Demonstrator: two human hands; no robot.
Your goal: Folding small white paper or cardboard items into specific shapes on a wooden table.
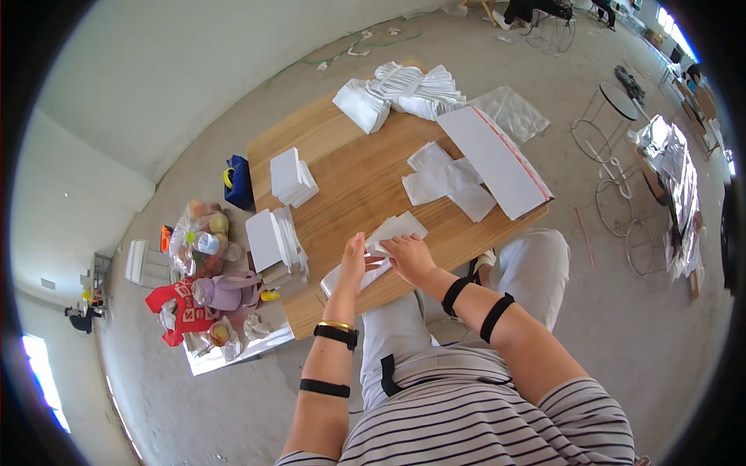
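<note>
At the table's near edge, both hands meet over a thin white paper piece (400, 225), which looks folded and runs under them toward the lower left. My right hand (410, 258) has its fingers bent and pressed together on the paper. Opposite it, my left hand (355, 260) stands on edge against the paper, with its fingers apart and partly hidden. Just beyond lie several loose, overlapping white paper pieces (447, 182), next to a long white box (493, 163) with a red edge. Two white stacks, a farther one (291, 175) and a nearer one (272, 241), stand to the left.
A large bundle of white folded pieces (412, 89) sits at the wooden table's (342, 171) far end, beside a clear plastic bag (513, 113). Left of the table are a blue bag (239, 182), a lilac bag (225, 289) and a red bag (183, 311). A stool (618, 101) stands right.
</note>
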